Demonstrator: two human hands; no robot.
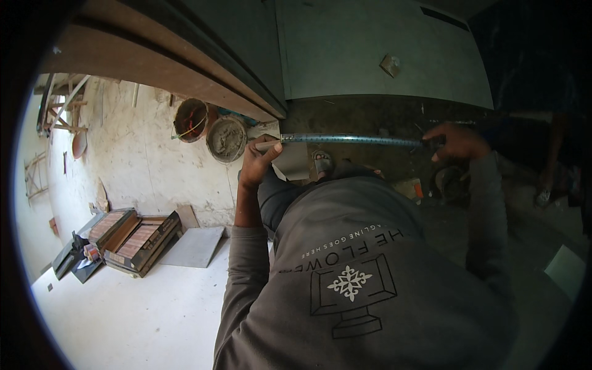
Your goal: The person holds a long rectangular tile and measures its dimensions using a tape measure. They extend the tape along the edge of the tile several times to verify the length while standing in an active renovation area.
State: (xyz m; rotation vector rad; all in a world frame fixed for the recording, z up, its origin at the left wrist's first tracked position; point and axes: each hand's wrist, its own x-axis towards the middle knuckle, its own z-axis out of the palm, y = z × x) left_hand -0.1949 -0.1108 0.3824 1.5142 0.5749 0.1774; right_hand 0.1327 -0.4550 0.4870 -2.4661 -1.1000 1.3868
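Dusty floor, stacked brown boxes (135,240); hands (256,161) (459,143) stretching tape measure (351,140)

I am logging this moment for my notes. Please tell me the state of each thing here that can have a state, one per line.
Tape measure: pulled out, stretched level between both hands.
Left hand: fingers pinching the tape's end.
Right hand: closed around the tape's other end; the case is hidden.
Left bucket: open, wire inside.
Right bucket: open, filled with grey mix.
Tile boxes: stacked on the floor, opened.
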